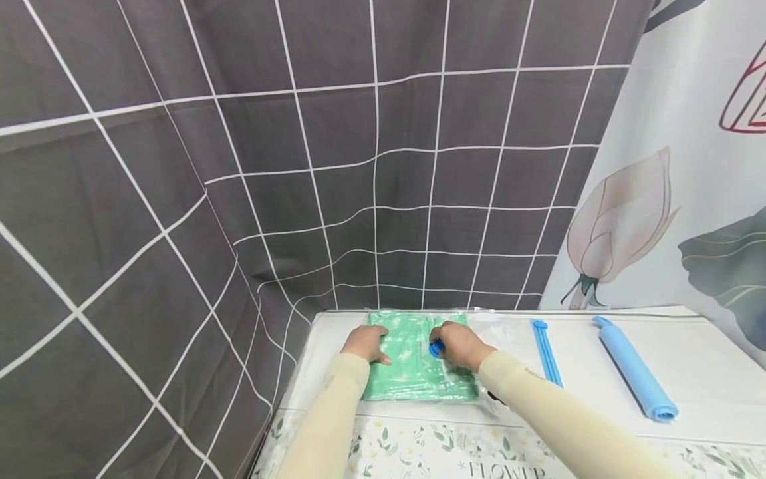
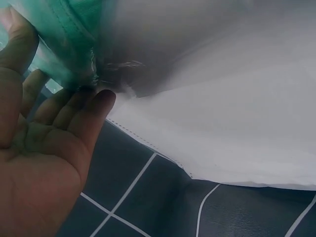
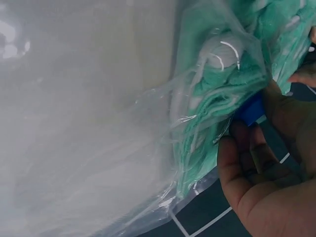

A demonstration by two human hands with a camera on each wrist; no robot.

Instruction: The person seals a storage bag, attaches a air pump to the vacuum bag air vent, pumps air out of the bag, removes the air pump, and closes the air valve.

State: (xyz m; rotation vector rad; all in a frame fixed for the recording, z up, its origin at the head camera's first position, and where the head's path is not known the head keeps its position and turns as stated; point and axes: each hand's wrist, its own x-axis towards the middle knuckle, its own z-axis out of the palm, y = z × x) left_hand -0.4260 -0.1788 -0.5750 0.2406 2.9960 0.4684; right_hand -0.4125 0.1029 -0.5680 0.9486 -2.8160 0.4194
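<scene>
A clear plastic storage bag lies flat with folded green-and-white cloth inside it. My right hand pinches a round blue valve cap on top of the bag. In the right wrist view, the fingers of that hand curl at the blue cap, partly hiding it. At the bag's left edge rests my left hand, its thumb and fingers spread apart over the green part. The left wrist view shows the left hand with loosely bent fingers touching the bag's side.
Right of the bag lies a thin blue strip with a wider end. Further right is a light blue tube with a narrow tip. A white table carries everything, its front bordered by flowered cloth. Dark grid-patterned curtain hangs behind and left.
</scene>
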